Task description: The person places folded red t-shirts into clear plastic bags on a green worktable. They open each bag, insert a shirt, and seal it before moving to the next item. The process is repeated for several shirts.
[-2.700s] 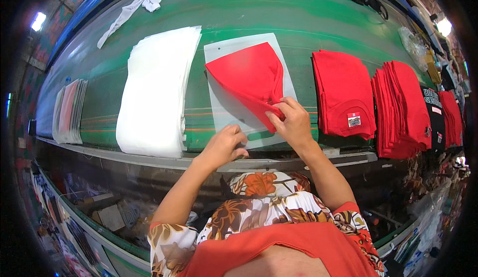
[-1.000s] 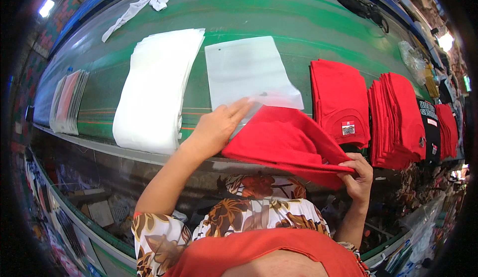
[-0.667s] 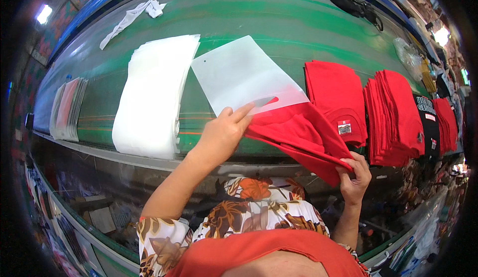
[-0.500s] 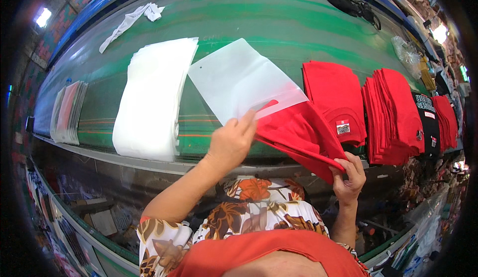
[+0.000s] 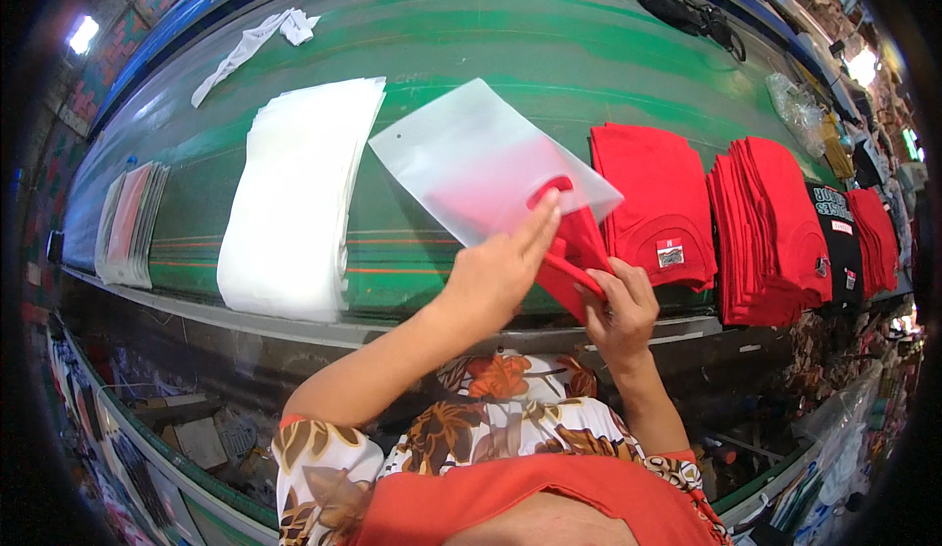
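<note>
A frosted plastic bag (image 5: 461,144) lies slantwise on the green table, its mouth toward me. Inside it, most of a folded red T-shirt shows pink through the film. The shirt's bare red end (image 5: 587,242) sticks out of the mouth. My left hand (image 5: 505,271) is at the bag's mouth, fingers closed at its near edge beside the shirt. Holding the protruding end of the shirt, my right hand (image 5: 620,312) pinches it between thumb and fingers. What lies under the left fingertips is partly hidden.
Folded red T-shirts (image 5: 653,188) lie right of the bag, with a taller red stack (image 5: 770,232) and a black shirt (image 5: 832,242) beyond. Left are a stack of white bags (image 5: 294,193) and filled clear packs (image 5: 132,222). A white cloth (image 5: 255,51) lies farther back.
The red shirt has slid deeper into the bag, leaving less of it outside. My right hand has moved left and up with it; my left hand has shifted right along the mouth.
</note>
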Demonstrator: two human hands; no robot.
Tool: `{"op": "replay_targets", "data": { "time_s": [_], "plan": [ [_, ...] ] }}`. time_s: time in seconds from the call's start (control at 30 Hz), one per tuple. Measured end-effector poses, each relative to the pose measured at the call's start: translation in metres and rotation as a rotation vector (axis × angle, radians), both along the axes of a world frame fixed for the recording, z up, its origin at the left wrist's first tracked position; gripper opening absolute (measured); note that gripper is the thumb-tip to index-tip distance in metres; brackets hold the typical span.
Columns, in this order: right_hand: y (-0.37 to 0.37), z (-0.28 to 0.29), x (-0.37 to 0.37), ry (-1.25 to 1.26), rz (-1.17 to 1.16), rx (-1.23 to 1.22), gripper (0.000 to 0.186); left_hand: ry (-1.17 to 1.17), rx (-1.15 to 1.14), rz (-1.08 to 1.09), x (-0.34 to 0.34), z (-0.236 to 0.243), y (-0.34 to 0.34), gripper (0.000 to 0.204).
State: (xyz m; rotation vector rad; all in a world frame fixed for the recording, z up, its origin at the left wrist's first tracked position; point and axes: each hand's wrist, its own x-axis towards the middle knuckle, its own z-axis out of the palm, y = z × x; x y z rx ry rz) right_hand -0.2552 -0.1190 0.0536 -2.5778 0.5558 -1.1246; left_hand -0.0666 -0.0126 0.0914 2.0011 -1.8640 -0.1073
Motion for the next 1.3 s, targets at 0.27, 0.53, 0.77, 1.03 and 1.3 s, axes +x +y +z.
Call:
{"op": "replay_targets", "data": {
  "time_s": [0.27,0.53,0.77,1.03,1.3],
  "plan": [
    [-0.017,-0.045,0.087,0.057,-0.076,0.019,0.023,-0.062,-0.249,-0.138,-0.005,-0.011,0.006,0.066],
    [-0.021,-0.052,0.105,0.171,0.024,-0.305,0.036,-0.11,-0.144,-0.188,0.004,-0.044,0.032,0.066],
    [-0.005,-0.036,0.084,0.796,0.31,0.181,0.045,-0.037,-0.166,-0.208,0.001,-0.047,0.035,0.067],
    [-0.039,-0.113,0.12,0.469,0.293,-0.379,0.048,-0.008,-0.057,-0.266,0.0,-0.047,0.039,0.068],
    [-0.034,-0.125,0.122,0.465,0.251,-0.213,0.051,0.068,0.02,-0.297,0.006,-0.038,0.045,0.07]
  ]
}}
